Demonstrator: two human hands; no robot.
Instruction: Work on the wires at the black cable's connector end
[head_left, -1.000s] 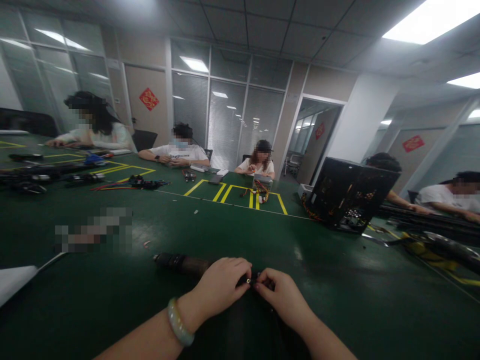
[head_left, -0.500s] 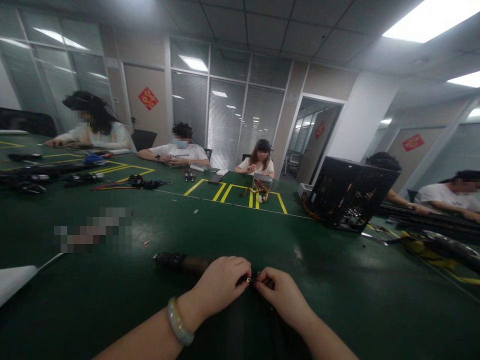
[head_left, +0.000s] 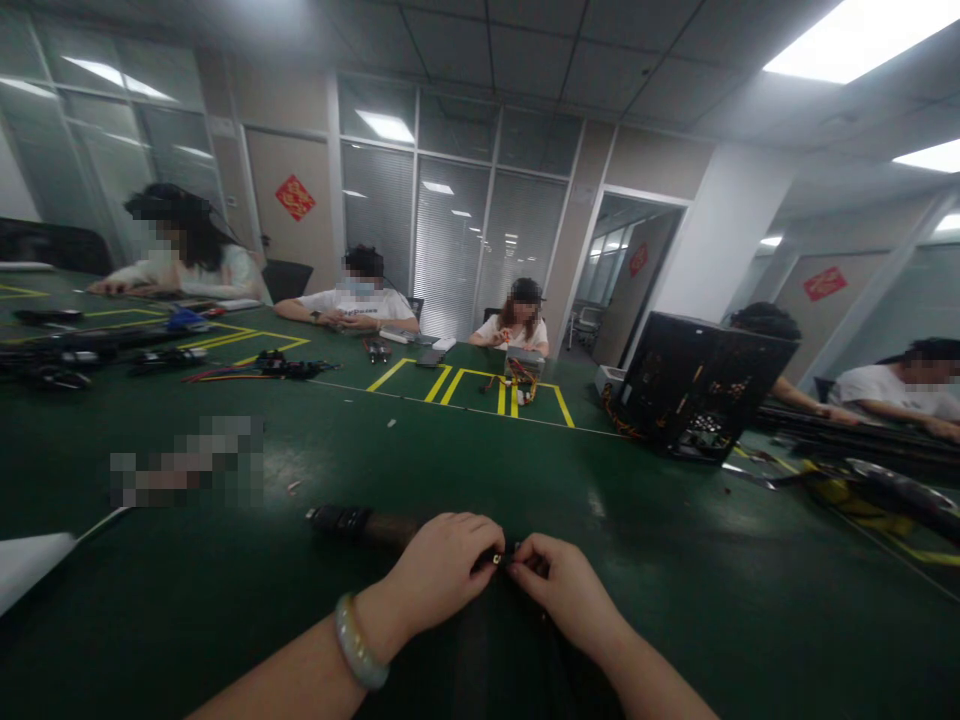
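My left hand (head_left: 454, 555), with a pale bangle (head_left: 360, 642) on the wrist, is closed in a pinch at the middle front of the table. Between its fingertips shows a small part with a shiny gold-coloured end (head_left: 497, 560); its kind is too small to tell. Close on the right, my right hand (head_left: 566, 585) is also closed, thumb and forefinger pinching something dark and tiny. A dark cylindrical tool (head_left: 375, 527) with a ribbed collar and metal tip lies just beyond my left hand, which hides its right end.
A black computer case (head_left: 709, 390) stands on the green table (head_left: 300, 620) at right. Cable bundles (head_left: 277, 365) lie at left. Across the table a person (head_left: 517, 320) sits by a metal box with coloured wires (head_left: 525, 375). Other people sit around. White paper (head_left: 30, 565) is at far left.
Both hands keep almost the same place and pinch. The gold-coloured end between the fingertips looks slightly turned.
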